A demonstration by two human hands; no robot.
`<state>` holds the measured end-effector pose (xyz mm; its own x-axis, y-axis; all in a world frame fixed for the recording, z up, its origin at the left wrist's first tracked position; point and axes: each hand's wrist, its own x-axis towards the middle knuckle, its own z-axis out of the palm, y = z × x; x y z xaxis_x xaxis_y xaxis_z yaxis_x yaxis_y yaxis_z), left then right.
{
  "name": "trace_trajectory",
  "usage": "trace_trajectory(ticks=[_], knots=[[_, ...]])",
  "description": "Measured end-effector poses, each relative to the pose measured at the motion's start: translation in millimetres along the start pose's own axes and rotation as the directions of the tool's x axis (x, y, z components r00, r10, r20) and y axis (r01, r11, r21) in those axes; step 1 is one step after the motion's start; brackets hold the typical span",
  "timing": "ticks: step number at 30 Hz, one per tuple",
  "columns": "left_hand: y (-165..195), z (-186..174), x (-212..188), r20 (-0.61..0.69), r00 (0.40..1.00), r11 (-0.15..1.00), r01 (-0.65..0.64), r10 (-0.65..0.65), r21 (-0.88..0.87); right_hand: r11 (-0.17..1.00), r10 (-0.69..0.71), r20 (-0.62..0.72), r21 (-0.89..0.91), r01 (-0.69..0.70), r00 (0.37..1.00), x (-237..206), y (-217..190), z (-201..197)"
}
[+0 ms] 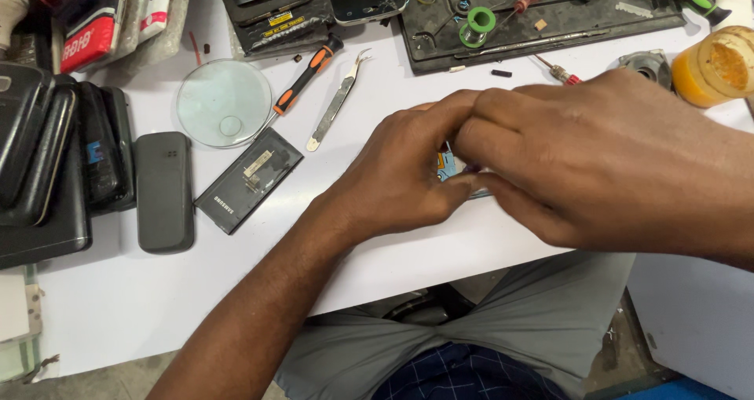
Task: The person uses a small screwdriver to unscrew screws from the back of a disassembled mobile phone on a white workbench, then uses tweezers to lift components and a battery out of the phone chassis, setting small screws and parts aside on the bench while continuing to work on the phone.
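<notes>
White laminate table (pixel 440 259), matt and smooth, carries everything in the head view.

Left hand (pixel 400 176): forearm enters from the lower left, rising diagonally; wrist bent, knuckles up, fingers (pixel 440 109) curled inward and pinched down on a small flat part (pixel 448 167) at table centre. Only a sliver of the part shows between the hands, pale blue with an orange patch; its kind cannot be told.

Right hand (pixel 605 160): comes in from the right edge, palm down, lying over the left fingertips. Its thumb and forefinger close on the same small part from the right side. Both hands grip narrow, touching each other, low over the table surface.

Left of the hands, well apart:
- black phone back cover (pixel 250 180), glossy plastic, rectangular, lying at an angle
- dark grey bar phone (pixel 164 191), matt, rounded corners
- stack of black phones (pixel 47 157) at the left edge
- round clear lens (pixel 223 103), glass-like disc
- screwdriver (pixel 302 78), orange and black grip, tip toward the lens
- metal tweezers (pixel 336 102), curved tip, dull steel

Upper right: orange translucent jar (pixel 719 66), black tray (pixel 542 23) holding a green solder spool (pixel 477 25).
</notes>
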<state>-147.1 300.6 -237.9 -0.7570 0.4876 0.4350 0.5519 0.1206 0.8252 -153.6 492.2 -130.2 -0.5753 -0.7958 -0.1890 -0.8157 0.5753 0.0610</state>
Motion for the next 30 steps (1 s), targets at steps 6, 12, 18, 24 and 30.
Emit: trace_trajectory(ticks=[6,12,18,24,30], knots=[[0,-1,-1,0.008,1.0,1.0,-0.022,0.022,0.017,0.994,-0.105,-0.247,-0.031,0.101,0.963,0,0,0],[-3,1,0,0.014,1.0,1.0,0.009,-0.01,0.003,0.999,-0.052,-0.035,-0.009,0.052,0.998,-1,3,0],[-3,3,3,-0.013,0.999,0.995,0.041,-0.04,0.09,0.973,0.18,0.075,-0.158,-0.167,0.981,-1,4,0],[-3,-3,-1,-0.017,0.998,0.997,-0.067,0.067,-0.031,0.999,-0.052,-0.152,-0.01,0.051,0.987,-5,5,1],[-1,0,1,0.022,1.0,0.999,0.0,0.001,-0.044,0.999,0.039,-0.075,0.04,-0.036,0.996,-10,9,-6]])
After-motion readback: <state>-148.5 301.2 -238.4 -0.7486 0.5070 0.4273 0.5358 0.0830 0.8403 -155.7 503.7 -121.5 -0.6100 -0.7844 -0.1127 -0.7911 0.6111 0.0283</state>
